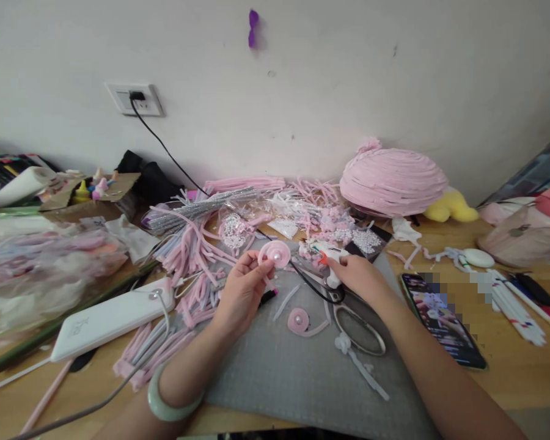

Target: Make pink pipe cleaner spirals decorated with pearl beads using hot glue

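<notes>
My left hand point(242, 293) pinches a pink pipe-cleaner coil point(266, 249) with a white pearl at its centre, held above the grey cutting mat point(266, 373). My right hand point(360, 275) is closed on a white hot glue gun point(333, 278) with an orange trigger; its black cord loops below. Under that hand lie metal-handled scissors point(381, 343), their blades partly hidden. A second pink coil with a pearl point(297, 321) rests on the mat, its tail curving right. Close to the scissors is a pale knotted pipe-cleaner piece point(364, 370).
Pink and grey pipe cleaners point(183, 244) and bags of pearls point(233, 232) crowd the back. A white power bank point(112, 318) with a cable lies left. A phone point(442, 321) and white pens point(517, 308) lie right. Behind stands a large pink wrapped bundle point(392, 183).
</notes>
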### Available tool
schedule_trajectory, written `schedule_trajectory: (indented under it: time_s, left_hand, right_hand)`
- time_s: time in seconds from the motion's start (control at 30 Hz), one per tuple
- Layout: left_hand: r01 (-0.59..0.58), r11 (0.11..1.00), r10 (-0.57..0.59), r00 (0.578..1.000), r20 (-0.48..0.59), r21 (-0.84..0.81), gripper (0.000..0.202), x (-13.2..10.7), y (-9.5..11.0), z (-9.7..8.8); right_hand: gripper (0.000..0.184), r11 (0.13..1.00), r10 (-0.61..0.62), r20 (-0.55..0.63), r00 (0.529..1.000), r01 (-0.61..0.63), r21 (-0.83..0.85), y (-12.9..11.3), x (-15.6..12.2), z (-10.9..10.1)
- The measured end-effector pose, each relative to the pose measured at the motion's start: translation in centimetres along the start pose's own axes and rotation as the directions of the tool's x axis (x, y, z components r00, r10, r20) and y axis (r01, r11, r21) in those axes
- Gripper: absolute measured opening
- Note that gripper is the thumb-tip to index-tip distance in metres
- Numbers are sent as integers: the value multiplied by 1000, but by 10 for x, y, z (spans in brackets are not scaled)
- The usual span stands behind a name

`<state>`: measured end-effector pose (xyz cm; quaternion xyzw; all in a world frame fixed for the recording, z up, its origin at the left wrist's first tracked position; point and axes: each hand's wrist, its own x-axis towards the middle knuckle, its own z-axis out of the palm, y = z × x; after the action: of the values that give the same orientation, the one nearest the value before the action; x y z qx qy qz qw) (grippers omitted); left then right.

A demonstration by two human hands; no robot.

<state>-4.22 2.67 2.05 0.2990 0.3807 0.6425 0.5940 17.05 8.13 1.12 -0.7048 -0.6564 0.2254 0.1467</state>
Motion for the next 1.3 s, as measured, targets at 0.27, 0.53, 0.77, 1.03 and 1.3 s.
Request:
schedule_trajectory:
  time_s: [0.27, 0.53, 0.77, 1.03, 1.3]
  left_hand:
    - [61, 998, -61, 997, 50, 9, 21, -9, -10, 5]
    - [87, 995, -91, 990, 105, 39, 21, -13, -19, 6]
    - [61, 995, -71, 990, 121, 83, 21, -15, -20, 8]
    - [75, 989, -94, 984, 154, 128, 20, -15, -18, 5]
    - [26, 953, -81, 982, 171, 301, 17, -10, -10, -3]
  right_hand:
    - [27, 825, -298, -282, 912, 395, 404, -31, -36, 15]
    - [29, 450, -296, 139, 945, 9, 893, -50, -53, 31]
    - [31, 417, -290, 149, 945, -15, 909, -46, -51, 33]
    - [30, 422, -292, 128, 948, 8, 907, -46, -53, 30]
    - [27, 456, -336, 148, 930, 24, 889, -44, -51, 31]
